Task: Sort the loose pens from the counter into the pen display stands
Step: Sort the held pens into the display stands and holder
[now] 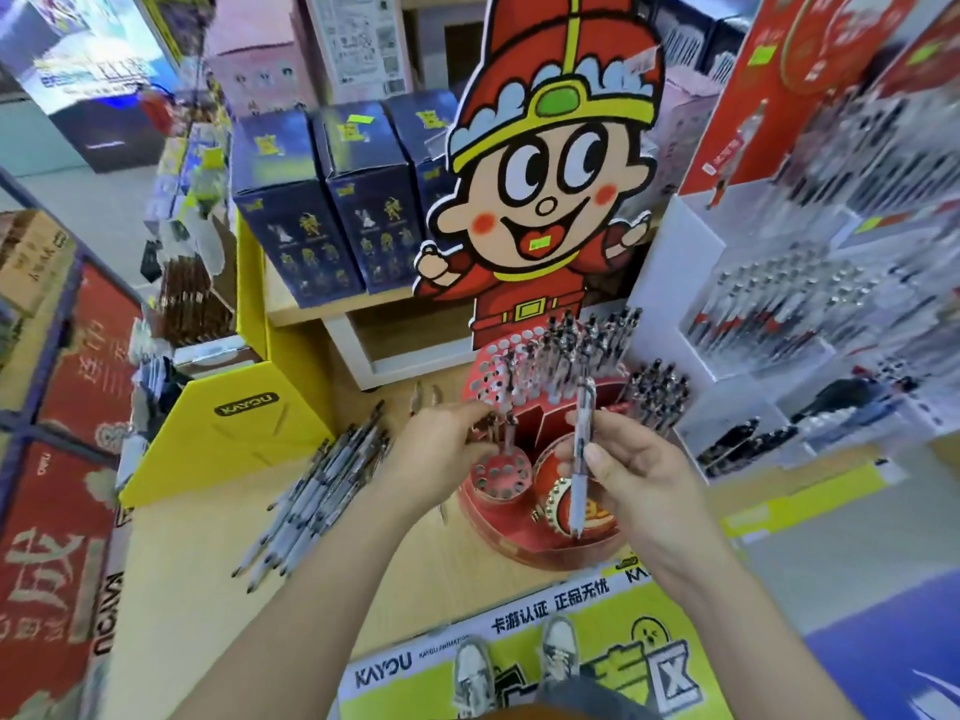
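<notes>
Right hand [628, 475] pinches 1 white pen [579, 449] upright, tip down, above the red display stand [519, 550] — best to line the tip over a free hole and lower it straight, clear of seated pens. Left hand [441, 449] curls at the stand's round holder [501, 472]; whether it grips anything I cannot tell. Loose pens [322, 491] — slim, white-barrelled, dark-tipped — lie heaped on the counter [182, 553] left of the stand.
</notes>
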`<state>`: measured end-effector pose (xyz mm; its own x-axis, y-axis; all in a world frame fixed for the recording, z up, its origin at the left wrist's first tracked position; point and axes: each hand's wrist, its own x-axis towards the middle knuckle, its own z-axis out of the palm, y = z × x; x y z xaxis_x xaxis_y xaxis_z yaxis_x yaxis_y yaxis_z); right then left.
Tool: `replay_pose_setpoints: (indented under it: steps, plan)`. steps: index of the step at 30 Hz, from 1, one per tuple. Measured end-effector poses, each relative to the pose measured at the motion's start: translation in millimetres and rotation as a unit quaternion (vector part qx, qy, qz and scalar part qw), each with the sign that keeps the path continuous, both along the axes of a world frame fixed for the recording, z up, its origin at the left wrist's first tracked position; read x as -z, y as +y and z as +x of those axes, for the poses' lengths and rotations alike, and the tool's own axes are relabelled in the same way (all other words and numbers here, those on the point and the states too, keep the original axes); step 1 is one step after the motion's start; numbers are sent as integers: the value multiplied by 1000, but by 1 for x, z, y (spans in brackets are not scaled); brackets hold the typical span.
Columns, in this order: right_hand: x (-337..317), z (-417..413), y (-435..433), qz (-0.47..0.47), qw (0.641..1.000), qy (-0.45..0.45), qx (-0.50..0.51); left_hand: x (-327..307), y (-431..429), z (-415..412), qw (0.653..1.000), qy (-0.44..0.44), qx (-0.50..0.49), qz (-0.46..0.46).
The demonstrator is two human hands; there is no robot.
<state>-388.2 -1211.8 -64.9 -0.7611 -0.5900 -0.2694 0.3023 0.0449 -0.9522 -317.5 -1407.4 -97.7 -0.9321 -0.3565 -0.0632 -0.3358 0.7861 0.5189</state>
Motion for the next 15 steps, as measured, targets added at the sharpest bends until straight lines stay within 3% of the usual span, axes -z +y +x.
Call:
replay_pose_setpoints:
  steps: [3,5,7,8,11,15]
  plan:
    - [2,-1,-4,6,1000,-9,-20,-12,5,11,993,82,-81,32]
    - [1,-1,-6,9,999,-6,-34,-32,13,17,964,151,-140,167]
    - [-1,-1,-9,10,998,6,-58,-52,22,19,914,174,-127,344]
    - [-3,0,-11,8,997,11,-75,-59,26,19,898,172,-108,391]
    - [-6,4,-19,-3,994,16,-106,-64,30,20,881,176,-96,428]
    - [-8,2,-25,14,994,32,-100,-65,18,29,869,249,-154,399]
